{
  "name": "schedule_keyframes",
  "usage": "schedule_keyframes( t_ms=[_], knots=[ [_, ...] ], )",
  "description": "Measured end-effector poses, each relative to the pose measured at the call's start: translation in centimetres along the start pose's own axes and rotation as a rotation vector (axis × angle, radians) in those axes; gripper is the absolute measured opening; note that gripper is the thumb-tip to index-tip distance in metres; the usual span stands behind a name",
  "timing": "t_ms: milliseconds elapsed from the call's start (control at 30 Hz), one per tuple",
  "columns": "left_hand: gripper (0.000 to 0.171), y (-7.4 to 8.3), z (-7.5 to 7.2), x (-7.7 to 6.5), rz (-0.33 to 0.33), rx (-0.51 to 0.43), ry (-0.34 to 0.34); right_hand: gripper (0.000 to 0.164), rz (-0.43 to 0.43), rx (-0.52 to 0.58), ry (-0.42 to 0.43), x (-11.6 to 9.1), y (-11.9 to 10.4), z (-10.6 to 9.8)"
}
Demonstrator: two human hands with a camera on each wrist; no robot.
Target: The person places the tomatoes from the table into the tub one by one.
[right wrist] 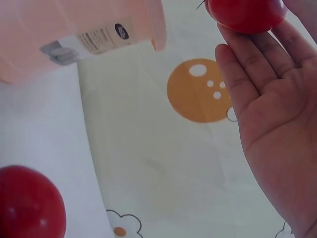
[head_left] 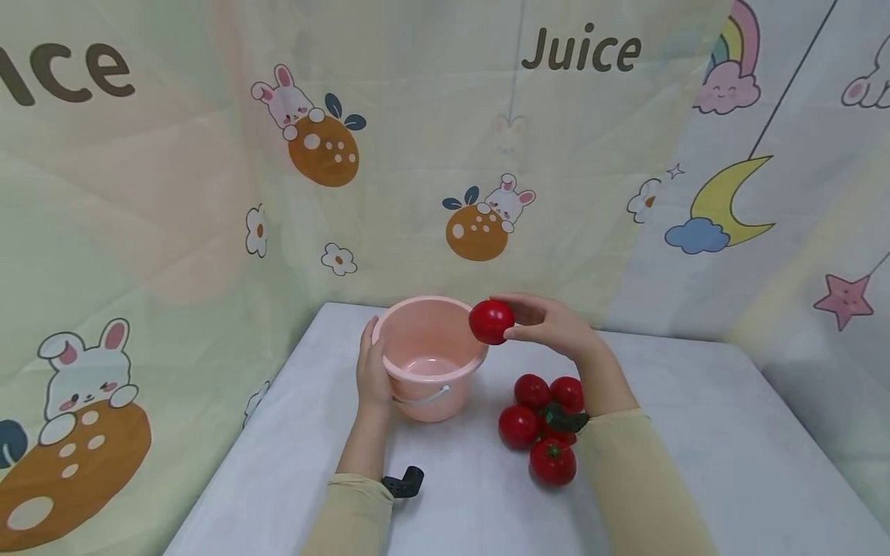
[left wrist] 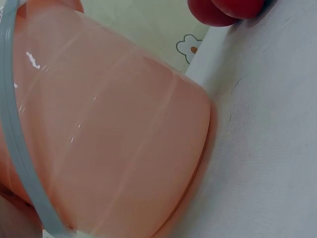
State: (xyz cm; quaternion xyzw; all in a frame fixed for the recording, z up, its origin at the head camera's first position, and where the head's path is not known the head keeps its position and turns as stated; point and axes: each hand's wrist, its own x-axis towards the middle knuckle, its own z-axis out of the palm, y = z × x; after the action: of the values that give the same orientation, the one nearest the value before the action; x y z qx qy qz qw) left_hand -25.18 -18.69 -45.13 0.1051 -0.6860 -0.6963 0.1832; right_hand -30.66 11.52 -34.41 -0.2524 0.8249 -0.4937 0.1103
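A pink bucket (head_left: 426, 398) with a pale handle (head_left: 424, 398) stands upright on the table, and nothing shows inside it. My left hand (head_left: 371, 374) holds its left side, fingers along the outer wall close to the rim. Between thumb and fingers, my right hand (head_left: 549, 324) grips a red tomato (head_left: 490, 322) beside the bucket's right rim. The right wrist view shows this tomato (right wrist: 247, 15) against the fingers, with the palm turned to the camera. Several more tomatoes (head_left: 518, 427) lie in a cluster below the right hand, some partly hidden by the wrist strap.
A white cloth covers the table (head_left: 695, 440). Printed curtains (head_left: 417, 193) with rabbits and oranges hang behind and at the left of it. Dark wrist mounts sit on the left wrist (head_left: 405, 483) and the right wrist (head_left: 566, 419).
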Motion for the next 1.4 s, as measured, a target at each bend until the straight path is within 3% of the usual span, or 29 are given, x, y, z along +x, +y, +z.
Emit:
schedule_keyframes(
  t_ms=[400,800,1100,1400],
  knots=[
    [0.045,0.3,-0.1,0.0,-0.028,-0.027,-0.013,0.058,-0.027,-0.036,-0.158,3.8,-2.1,1.6],
    [0.043,0.6,0.1,0.0,-0.068,-0.046,-0.026,0.053,0.0,-0.173,-0.312,6.9,-4.0,2.7],
    [0.044,0.6,-0.2,-0.1,-0.052,-0.003,-0.018,0.052,0.055,-0.286,-0.4,8.7,-4.7,3.7],
    [0.045,0.3,0.1,0.0,-0.072,-0.028,-0.031,0.052,0.102,-0.324,-0.516,10.0,-6.2,4.6]
  ],
)
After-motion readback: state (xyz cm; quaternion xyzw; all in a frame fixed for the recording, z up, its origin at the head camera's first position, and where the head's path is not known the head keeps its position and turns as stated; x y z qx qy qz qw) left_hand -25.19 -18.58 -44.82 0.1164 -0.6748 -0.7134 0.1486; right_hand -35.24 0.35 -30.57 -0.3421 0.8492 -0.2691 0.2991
